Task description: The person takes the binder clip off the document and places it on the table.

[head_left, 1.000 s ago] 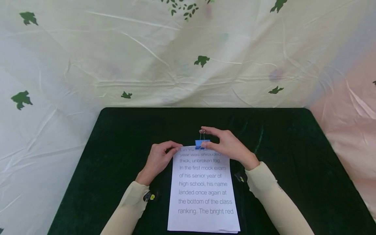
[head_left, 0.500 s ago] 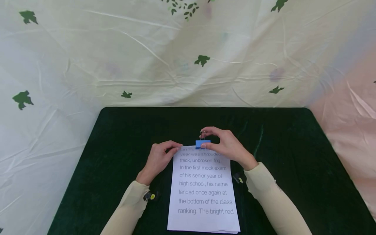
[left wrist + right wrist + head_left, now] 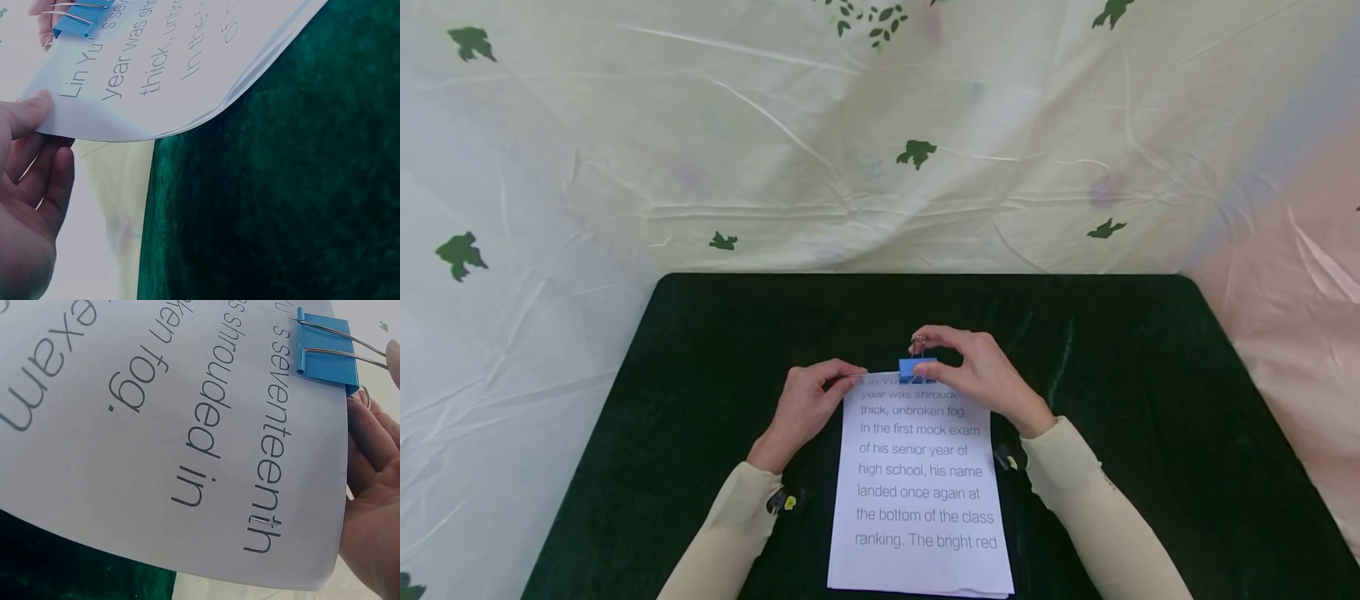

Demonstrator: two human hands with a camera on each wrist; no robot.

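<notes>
A stack of printed paper sheets [image 3: 917, 467] lies upright before me, its top edge raised between my hands. A blue binder clip [image 3: 907, 365] sits over the middle of that edge. My right hand [image 3: 996, 379] grips the clip, thumb in front and fingers curled at the wire handle behind. In the right wrist view the clip's jaws straddle the paper edge, and its front wire handle [image 3: 350, 356] runs to the thumb. My left hand [image 3: 805, 408] pinches the top left corner of the stack, thumb [image 3: 34, 112] on top and fingers underneath.
The paper lies over a table covered in dark green velvet [image 3: 700, 350]. Behind it hangs a pale curtain [image 3: 775, 167] with green leaf and bird-like prints. A small staple [image 3: 265, 522] shows near the paper's top edge.
My right fingertips have curled down around the clip's rear wire handle. The clip stays on the top edge, and my left hand keeps its pinch in the same place.
</notes>
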